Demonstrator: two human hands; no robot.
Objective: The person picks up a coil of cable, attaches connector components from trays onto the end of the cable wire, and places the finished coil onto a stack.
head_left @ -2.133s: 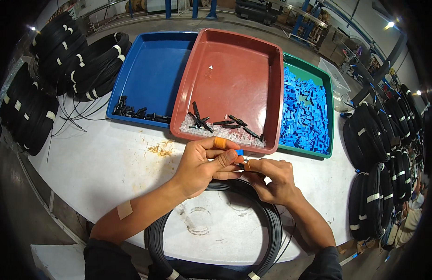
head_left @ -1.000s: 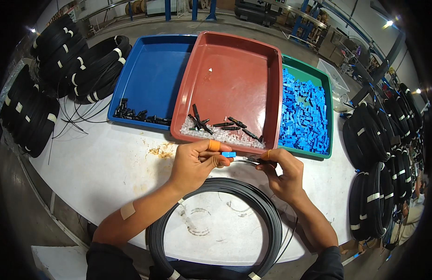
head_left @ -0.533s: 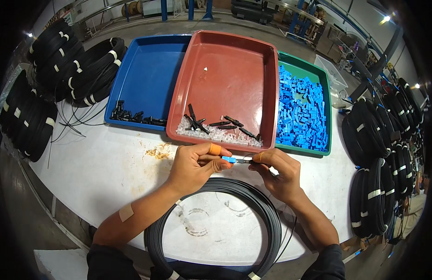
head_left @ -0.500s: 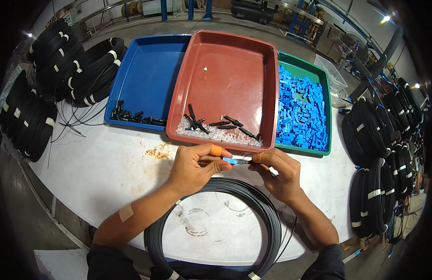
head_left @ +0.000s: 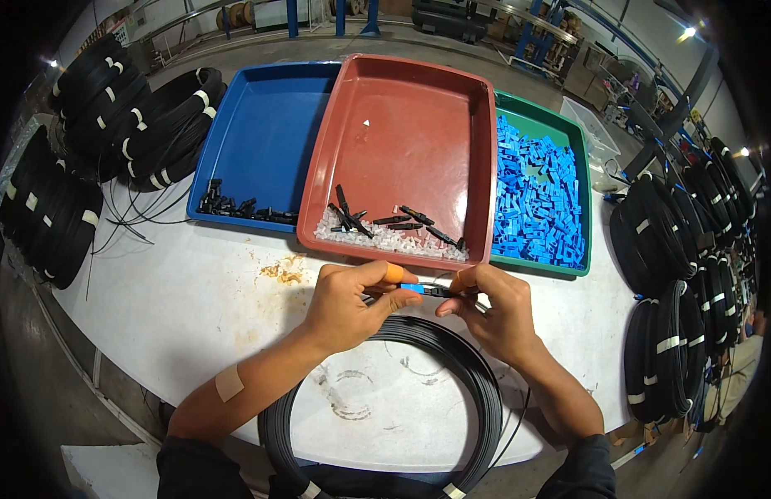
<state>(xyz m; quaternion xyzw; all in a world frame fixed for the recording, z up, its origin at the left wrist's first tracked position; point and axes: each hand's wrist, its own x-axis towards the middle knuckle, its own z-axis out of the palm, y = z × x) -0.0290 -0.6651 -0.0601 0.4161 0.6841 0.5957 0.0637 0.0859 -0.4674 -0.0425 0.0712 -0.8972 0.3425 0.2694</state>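
Between the thumb and forefinger of my left hand [head_left: 345, 303] is a small blue connector housing [head_left: 412, 288]. My right hand [head_left: 500, 308] is closed on the black cable connector [head_left: 436, 292], which lines up with the housing and meets its right end. The right forefinger rests on the connector, while the thumb sits lower and slightly off it. Orange tape wraps both forefingers. Below my hands lies a coil of black cable [head_left: 488, 407], partly behind my left forearm. How deep the connector sits in the housing is hidden by fingertips.
Beyond my hands stand a red tray [head_left: 402, 150] with clear bits and black connectors, a blue tray [head_left: 273, 125] with black parts [head_left: 227, 204], and a green tray [head_left: 587, 208] full of blue housings [head_left: 539, 200]. Black cable coils [head_left: 173, 125] stack left, more coils [head_left: 652, 237] right.
My left hand and the blue housing have shifted slightly right. My right thumb has dropped away from the forefinger, baring more of the black connector. Trays and coils have stayed put.
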